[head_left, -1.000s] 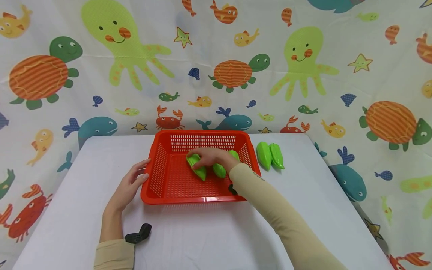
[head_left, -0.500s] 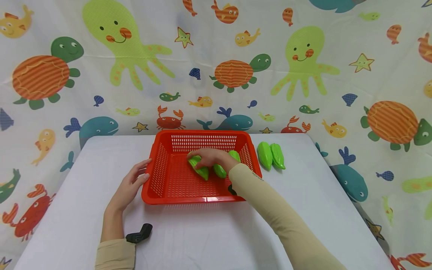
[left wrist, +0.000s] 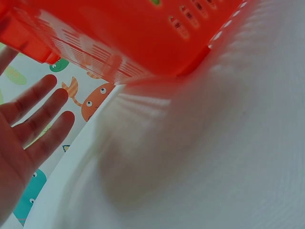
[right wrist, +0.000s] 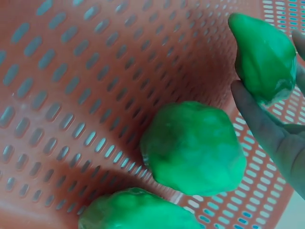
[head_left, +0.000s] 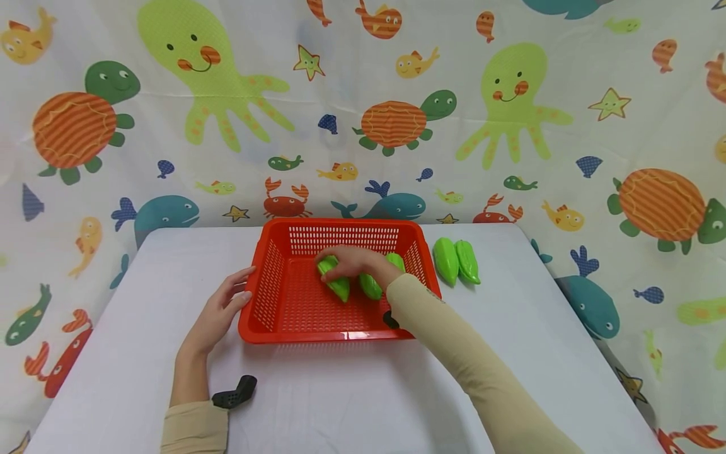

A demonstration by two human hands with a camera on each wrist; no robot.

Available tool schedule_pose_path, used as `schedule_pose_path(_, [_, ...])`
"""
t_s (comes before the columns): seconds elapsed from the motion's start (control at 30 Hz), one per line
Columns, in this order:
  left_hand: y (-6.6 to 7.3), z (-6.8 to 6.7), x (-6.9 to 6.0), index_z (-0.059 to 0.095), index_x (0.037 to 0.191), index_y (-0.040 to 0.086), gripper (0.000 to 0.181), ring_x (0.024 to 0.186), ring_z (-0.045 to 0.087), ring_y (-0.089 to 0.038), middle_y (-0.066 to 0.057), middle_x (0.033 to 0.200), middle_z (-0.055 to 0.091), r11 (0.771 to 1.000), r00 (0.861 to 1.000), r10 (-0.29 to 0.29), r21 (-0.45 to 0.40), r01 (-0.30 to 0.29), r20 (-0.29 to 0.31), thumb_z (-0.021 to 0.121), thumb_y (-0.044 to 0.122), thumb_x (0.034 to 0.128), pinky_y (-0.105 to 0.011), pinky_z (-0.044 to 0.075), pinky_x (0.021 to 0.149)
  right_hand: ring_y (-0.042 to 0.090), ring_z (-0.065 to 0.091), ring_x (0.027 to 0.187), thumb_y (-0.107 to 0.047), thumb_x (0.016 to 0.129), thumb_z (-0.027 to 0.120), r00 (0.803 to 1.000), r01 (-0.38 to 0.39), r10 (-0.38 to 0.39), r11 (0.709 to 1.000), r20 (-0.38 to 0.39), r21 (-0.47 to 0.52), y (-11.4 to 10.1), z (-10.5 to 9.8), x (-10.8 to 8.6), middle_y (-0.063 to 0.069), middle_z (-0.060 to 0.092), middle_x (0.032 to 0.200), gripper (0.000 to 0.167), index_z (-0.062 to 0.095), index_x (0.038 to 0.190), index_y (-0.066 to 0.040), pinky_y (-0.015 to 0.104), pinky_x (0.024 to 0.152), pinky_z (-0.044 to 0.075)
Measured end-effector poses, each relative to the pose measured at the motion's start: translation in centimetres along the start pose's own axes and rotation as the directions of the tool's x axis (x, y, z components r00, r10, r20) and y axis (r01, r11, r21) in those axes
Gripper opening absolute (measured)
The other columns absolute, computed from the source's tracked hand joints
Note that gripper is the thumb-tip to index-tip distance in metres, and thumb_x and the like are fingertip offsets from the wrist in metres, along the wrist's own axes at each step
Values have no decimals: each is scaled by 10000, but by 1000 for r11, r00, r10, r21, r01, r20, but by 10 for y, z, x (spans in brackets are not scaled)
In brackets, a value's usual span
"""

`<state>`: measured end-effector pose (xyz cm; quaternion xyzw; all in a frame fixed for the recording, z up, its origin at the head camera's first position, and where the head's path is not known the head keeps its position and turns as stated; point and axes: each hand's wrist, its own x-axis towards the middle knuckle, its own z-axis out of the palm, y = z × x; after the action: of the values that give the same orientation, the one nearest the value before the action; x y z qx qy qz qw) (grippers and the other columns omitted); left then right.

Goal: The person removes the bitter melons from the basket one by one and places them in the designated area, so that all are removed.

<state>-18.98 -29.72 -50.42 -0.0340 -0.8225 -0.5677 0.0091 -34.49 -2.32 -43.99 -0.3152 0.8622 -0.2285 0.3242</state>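
Observation:
Inside the red basket (head_left: pixel 295 296), my right hand (head_left: pixel 353 261) holds a green pepper (head_left: pixel 339 287) between thumb and fingers. The right wrist view shows that green pepper (right wrist: pixel 264 57) pinched, with the thumb (right wrist: pixel 259 119) along its near side. Two more green peppers lie in the basket: a nearer one (head_left: pixel 370 288) and one partly hidden by my right wrist (head_left: pixel 395 260). My left hand (head_left: pixel 212 315) rests against the basket's left rim. In the left wrist view, its fingers (left wrist: pixel 45 136) are straight and spread beside the basket wall (left wrist: pixel 128 38).
Two green peppers lie side by side on the white table (head_left: pixel 317 403), right of the basket: a left one (head_left: pixel 445 260) and a right one (head_left: pixel 467 261). A curtain (head_left: pixel 340 82) printed with sea animals hangs behind the table. A black device (head_left: pixel 235 392) sits at my left wrist.
The green pepper in my right hand has turned slightly, its lower tip shifting a little. My left hand and the basket stay practically where they were.

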Motion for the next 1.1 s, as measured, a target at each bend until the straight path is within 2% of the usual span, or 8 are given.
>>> schedule_pose_path(0.17, [0,-1,1,320,1532,256,579,1283,403,-228,-51,1479,409,1000,1000,-6,1,6,3,517,376,1000,-290,486,907,221,461,1157,-264,920,685,999,0,-1,1000,-33,-8,-3,-8,-3,41,530,1299,480,559,1377,-182,413,1035,384])
schedule_pose_path(0.37, [-3,-3,3,320,1533,253,571,1276,408,-200,-52,1486,407,1000,1000,4,8,-4,7,512,361,1006,-195,469,881,220,442,1183,-248,920,684,998,-40,42,998,-56,40,-8,-21,-13,31,506,1329,458,568,1363,-245,416,1008,413])
schedule_pose_path(0.43, [-3,-4,4,317,1534,254,574,1281,406,-209,-54,1488,406,1000,1000,1,9,-1,9,513,365,1005,-179,464,874,218,437,1196,-253,922,681,997,-34,38,998,-67,59,-9,-26,-16,28,493,1355,454,565,1361,-258,410,1008,414])
schedule_pose_path(0.53, [-2,-4,5,315,1535,256,578,1287,401,-224,-58,1488,405,1000,1000,0,9,0,11,514,370,1004,-181,465,873,222,432,1212,-243,928,674,995,-2,11,995,-96,98,-9,-34,-22,34,476,1396,471,550,1383,-221,403,1002,424])
schedule_pose_path(0.8, [-3,-5,7,315,1535,257,578,1280,405,-226,-61,1493,401,1000,1000,7,10,-7,11,514,365,1004,-219,478,882,240,457,1230,-299,920,688,976,32,11,980,-216,195,-7,-51,-42,10,489,1402,486,539,1381,-259,358,882,509])
schedule_pose_path(0.93, [-3,-5,7,313,1536,259,578,1283,405,-232,-62,1494,399,1000,1000,4,11,-4,11,513,366,1004,-222,481,882,270,408,1315,-294,926,682,965,23,42,970,-260,242,-6,-57,-53,39,450,1454,483,535,1385,-266,402,918,499])
schedule_pose_path(1.1, [-2,-5,7,308,1537,258,582,1287,401,-236,-63,1494,398,1000,1000,-1,19,0,12,513,368,1003,-203,479,870,271,388,1338,-300,941,661,947,3,90,958,-308,287,-5,-65,-66,54,421,1477,483,519,1402,-281,408,942,484])
